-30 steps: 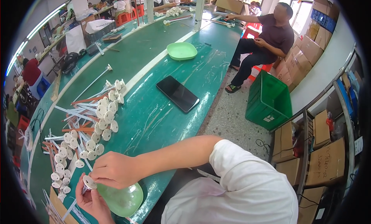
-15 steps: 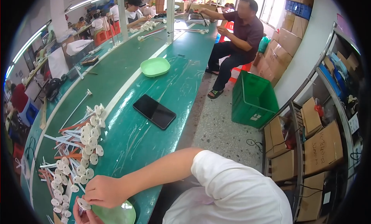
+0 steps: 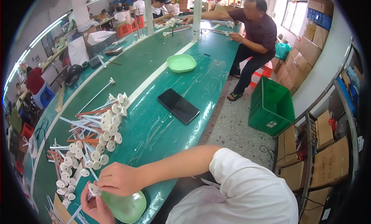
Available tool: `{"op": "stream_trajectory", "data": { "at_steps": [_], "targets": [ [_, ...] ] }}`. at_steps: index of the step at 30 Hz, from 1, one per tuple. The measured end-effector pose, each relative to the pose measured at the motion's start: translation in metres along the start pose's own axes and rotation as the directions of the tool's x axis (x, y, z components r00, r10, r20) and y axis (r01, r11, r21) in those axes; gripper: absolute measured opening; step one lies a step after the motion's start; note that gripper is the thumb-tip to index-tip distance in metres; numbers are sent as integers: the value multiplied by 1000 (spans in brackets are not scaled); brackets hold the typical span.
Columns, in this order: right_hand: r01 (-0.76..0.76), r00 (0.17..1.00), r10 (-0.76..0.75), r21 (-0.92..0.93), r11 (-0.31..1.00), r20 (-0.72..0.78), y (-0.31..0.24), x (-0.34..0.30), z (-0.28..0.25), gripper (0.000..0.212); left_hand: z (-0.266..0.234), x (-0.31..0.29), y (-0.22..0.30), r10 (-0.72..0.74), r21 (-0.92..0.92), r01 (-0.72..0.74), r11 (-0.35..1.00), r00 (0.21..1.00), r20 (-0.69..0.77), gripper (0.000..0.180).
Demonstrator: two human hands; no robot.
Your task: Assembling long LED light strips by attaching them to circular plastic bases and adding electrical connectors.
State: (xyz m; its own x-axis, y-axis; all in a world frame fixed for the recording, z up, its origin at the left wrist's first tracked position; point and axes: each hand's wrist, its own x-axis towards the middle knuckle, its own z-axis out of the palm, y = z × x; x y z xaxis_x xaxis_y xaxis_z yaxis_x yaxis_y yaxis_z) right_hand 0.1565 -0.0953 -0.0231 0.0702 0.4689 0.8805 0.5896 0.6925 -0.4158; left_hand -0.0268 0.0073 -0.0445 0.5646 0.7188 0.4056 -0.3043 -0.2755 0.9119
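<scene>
Apparently the white disc piece (image 3: 94, 189) that my left hand (image 3: 96, 207) grips at lower left is mid-work, my right hand (image 3: 120, 179) bunched at its rim, hold unclear; whether the similar heap (image 3: 113, 129) at left is finished, I can't tell.

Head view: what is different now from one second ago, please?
The co-worker in the dark shirt has leaned forward toward the bench, one arm reaching farther across it. The left hand still holds the white disc part; the right hand stays at it. The phone, near bowl and far bowl have not moved.
</scene>
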Motion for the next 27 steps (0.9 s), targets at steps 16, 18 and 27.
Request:
{"op": "stream_trajectory", "data": {
  "at_steps": [16, 18, 27],
  "targets": [
    [25, 1000, -25, 28, 999, -15, -3, 6, -2, 6, 9, -3, 6, 65, -56, -67, 996, 997, -29, 46],
    [-69, 998, 69, 51, 996, 0, -6, 5, -3, 4, 12, -2, 8, 65, -63, -67, 996, 998, -23, 45],
    [8, 1000, -8, 58, 998, -8, -2, 1, 3, 8, 5, -3, 8, 67, -44, -67, 997, 998, -5, 41]
  ]
}}
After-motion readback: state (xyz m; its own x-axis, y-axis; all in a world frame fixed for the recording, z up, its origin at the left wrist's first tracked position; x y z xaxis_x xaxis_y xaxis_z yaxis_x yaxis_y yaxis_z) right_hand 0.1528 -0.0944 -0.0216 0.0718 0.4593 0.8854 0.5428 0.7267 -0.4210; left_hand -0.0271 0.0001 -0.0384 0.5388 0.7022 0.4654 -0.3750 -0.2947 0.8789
